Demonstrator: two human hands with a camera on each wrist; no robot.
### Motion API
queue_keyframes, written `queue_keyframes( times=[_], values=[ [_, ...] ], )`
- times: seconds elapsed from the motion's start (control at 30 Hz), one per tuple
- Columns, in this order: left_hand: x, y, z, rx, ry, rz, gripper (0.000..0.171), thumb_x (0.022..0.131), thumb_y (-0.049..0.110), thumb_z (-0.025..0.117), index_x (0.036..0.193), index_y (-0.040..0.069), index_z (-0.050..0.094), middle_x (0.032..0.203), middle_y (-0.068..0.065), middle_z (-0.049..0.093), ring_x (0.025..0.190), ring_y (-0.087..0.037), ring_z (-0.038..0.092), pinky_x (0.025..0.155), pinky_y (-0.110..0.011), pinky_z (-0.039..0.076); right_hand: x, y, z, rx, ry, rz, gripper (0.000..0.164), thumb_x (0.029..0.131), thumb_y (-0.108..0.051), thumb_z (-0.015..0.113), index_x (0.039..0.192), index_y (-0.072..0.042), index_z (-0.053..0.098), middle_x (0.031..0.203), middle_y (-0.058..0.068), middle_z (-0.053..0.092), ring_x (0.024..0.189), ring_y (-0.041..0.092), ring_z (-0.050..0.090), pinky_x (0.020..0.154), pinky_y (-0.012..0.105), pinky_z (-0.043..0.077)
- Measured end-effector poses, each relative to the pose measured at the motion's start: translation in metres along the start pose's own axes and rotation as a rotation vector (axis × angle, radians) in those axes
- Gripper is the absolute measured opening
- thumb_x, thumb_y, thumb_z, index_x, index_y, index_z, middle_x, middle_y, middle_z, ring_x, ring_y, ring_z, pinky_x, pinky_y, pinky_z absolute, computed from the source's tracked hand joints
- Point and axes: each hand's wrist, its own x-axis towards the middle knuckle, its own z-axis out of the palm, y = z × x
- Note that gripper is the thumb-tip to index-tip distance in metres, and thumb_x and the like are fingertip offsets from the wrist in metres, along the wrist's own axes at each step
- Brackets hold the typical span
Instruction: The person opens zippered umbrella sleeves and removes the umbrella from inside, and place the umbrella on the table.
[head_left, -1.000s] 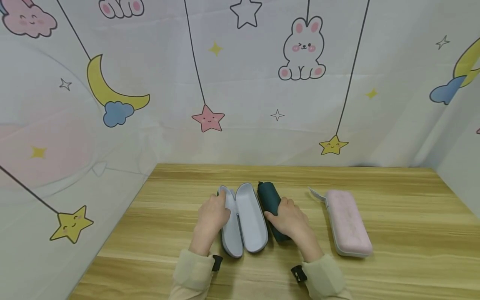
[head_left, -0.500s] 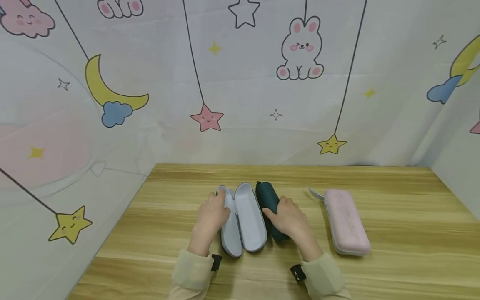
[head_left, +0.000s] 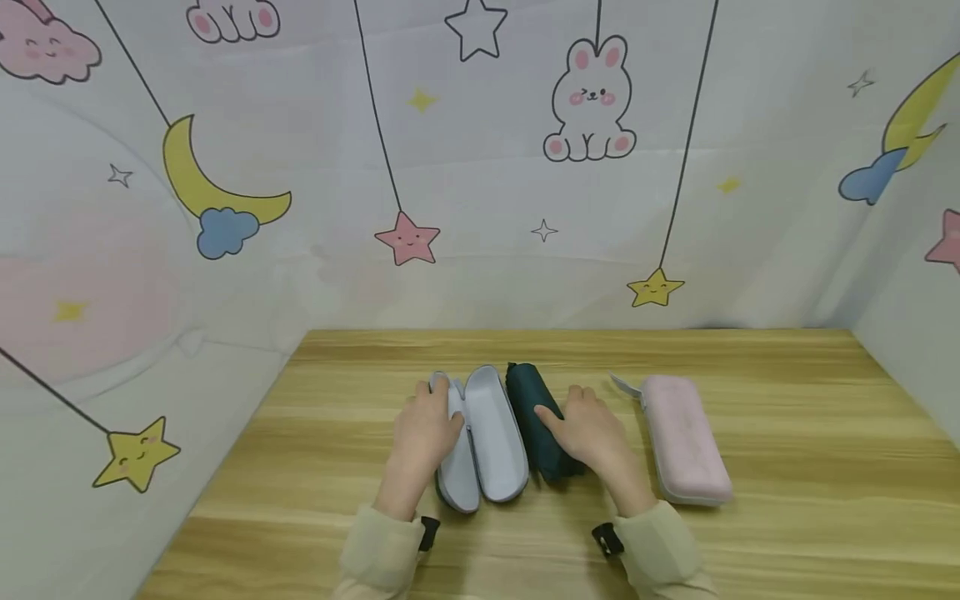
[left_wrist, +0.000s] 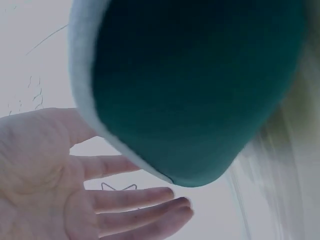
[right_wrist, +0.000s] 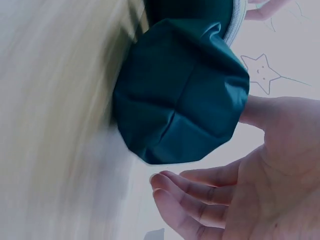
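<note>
In the head view a hard zip case (head_left: 501,442) lies unfolded, its pale grey inside facing up. My left hand (head_left: 423,425) rests over its left half; the left wrist view shows thumb and index finger reaching behind the rim of its green outer shell (left_wrist: 200,100), the other fingers straight. Right of the case lies a dark green cloth roll (head_left: 534,408), which looks like a folded umbrella. My right hand (head_left: 588,429) is at its right side, thumb over it. From the right wrist, the roll's gathered end (right_wrist: 180,100) shows, with the fingers (right_wrist: 200,197) apart from it.
A closed pink case (head_left: 686,442) with a grey strap (head_left: 626,385) lies to the right on the wooden table (head_left: 810,433). A white printed cloth (head_left: 487,183) hangs behind the table and along both sides.
My right hand has loosened from the green roll and shifted slightly right of it. The left hand stays on the case. The head view has turned slightly.
</note>
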Motion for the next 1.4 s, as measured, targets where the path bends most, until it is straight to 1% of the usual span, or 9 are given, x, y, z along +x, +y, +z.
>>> queue_keyframes(
  times=[0.17,0.23,0.37,0.6,0.73,0.87,1.03,1.1,1.4],
  values=[
    [-0.004,0.000,0.003,0.045,0.072,0.036,0.048,0.087,0.020,0.068,0.128,0.000,0.052,0.114,-0.026,0.059,0.091,-0.037,0.061,0.061,-0.045,0.055,-0.002,-0.001,-0.001,0.010,0.011,-0.007,0.075,0.097,-0.051,0.047,0.138,0.012,0.039,0.134,0.029,0.048,0.118,0.043,0.053,0.092,0.053,0.047],
    [-0.006,0.001,0.005,0.069,0.081,0.051,0.050,0.086,0.022,0.069,0.128,0.002,0.053,0.118,-0.025,0.058,0.096,-0.038,0.060,0.064,-0.047,0.056,-0.003,-0.001,-0.002,0.024,0.010,-0.007,0.074,0.097,-0.050,0.046,0.140,0.010,0.037,0.137,0.029,0.046,0.121,0.043,0.051,0.095,0.054,0.046],
    [-0.010,0.004,0.010,0.096,0.090,0.084,0.053,0.085,0.024,0.070,0.130,0.003,0.053,0.125,-0.027,0.056,0.101,-0.039,0.060,0.064,-0.047,0.056,-0.003,0.000,-0.002,0.047,0.021,-0.013,0.073,0.099,-0.048,0.045,0.143,0.009,0.034,0.141,0.028,0.043,0.125,0.043,0.048,0.099,0.055,0.043],
    [-0.017,0.004,0.013,0.123,0.124,0.109,0.056,0.085,0.024,0.070,0.134,0.004,0.052,0.135,-0.028,0.050,0.118,-0.043,0.054,0.079,-0.055,0.052,-0.010,-0.003,-0.005,0.036,0.050,-0.050,0.067,0.100,-0.041,0.047,0.142,0.010,0.035,0.140,0.029,0.045,0.126,0.044,0.048,0.101,0.054,0.042],
    [-0.021,0.008,0.013,0.131,0.139,0.149,0.054,0.085,0.025,0.071,0.132,0.005,0.053,0.132,-0.025,0.052,0.117,-0.041,0.055,0.080,-0.054,0.052,-0.014,-0.001,-0.007,0.034,0.054,-0.078,0.063,0.100,-0.037,0.048,0.140,0.009,0.038,0.138,0.029,0.047,0.125,0.043,0.049,0.101,0.054,0.042],
    [-0.024,0.014,0.013,0.136,0.145,0.181,0.053,0.084,0.026,0.072,0.130,0.007,0.054,0.129,-0.024,0.054,0.116,-0.040,0.056,0.087,-0.057,0.049,-0.019,0.002,-0.009,0.024,0.063,-0.114,0.058,0.099,-0.034,0.050,0.139,0.009,0.041,0.135,0.028,0.050,0.123,0.042,0.051,0.101,0.053,0.043],
    [-0.028,0.022,0.015,0.145,0.122,0.206,0.055,0.084,0.028,0.072,0.131,0.006,0.054,0.130,-0.023,0.054,0.120,-0.039,0.054,0.098,-0.062,0.041,-0.025,0.006,-0.013,-0.018,0.087,-0.162,0.052,0.099,-0.028,0.051,0.137,0.007,0.044,0.129,0.025,0.055,0.120,0.039,0.053,0.098,0.051,0.045],
    [-0.030,0.025,0.016,0.142,0.110,0.216,0.055,0.084,0.029,0.072,0.131,0.006,0.054,0.132,-0.023,0.054,0.122,-0.038,0.052,0.100,-0.063,0.038,-0.028,0.009,-0.014,-0.034,0.100,-0.183,0.050,0.099,-0.026,0.051,0.136,0.007,0.046,0.127,0.024,0.056,0.119,0.039,0.054,0.097,0.051,0.045],
    [-0.039,0.038,0.022,0.129,0.132,0.316,0.055,0.083,0.026,0.073,0.131,0.005,0.054,0.129,-0.021,0.056,0.119,-0.036,0.055,0.099,-0.060,0.041,-0.039,0.017,-0.017,-0.138,0.172,-0.286,0.038,0.096,-0.022,0.056,0.124,0.004,0.057,0.116,0.019,0.062,0.106,0.036,0.060,0.085,0.050,0.050]
  ],
)
